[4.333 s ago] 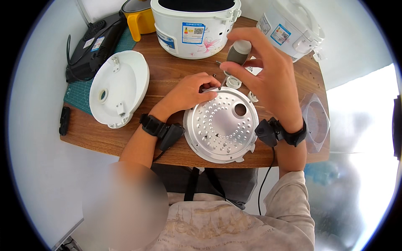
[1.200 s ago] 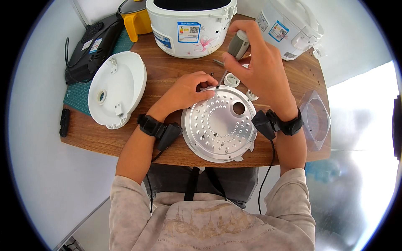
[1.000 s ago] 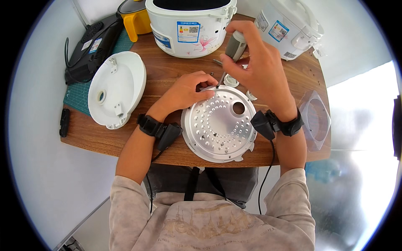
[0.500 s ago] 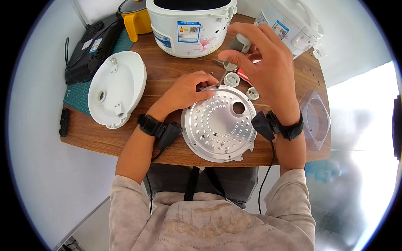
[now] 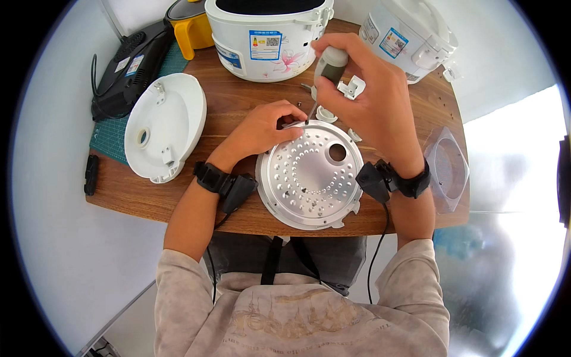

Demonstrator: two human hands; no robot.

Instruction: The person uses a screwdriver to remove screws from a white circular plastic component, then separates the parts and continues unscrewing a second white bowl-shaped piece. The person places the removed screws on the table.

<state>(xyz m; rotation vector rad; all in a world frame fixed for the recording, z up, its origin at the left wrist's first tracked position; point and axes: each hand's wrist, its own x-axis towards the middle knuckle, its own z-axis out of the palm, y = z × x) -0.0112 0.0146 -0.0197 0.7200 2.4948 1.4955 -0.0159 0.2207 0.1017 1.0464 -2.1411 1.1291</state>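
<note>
Grips a grey screwdriver (image 5: 331,64) in the right hand (image 5: 375,92) with fingers closed round its handle, pointing the shaft down at the far rim of a round silver plate (image 5: 309,169), near on the wooden table (image 5: 235,89). Pinches that rim, left of the shaft, with the left hand (image 5: 270,127).

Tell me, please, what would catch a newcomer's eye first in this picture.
Probably the shiny, dimpled metal disc at the front of the table, its far rim touched by the left hand. Just beyond, the right hand grips a grey screwdriver, tip down at that rim. Behind stands a white, flower-printed appliance, a yellow jug to its left.
</note>
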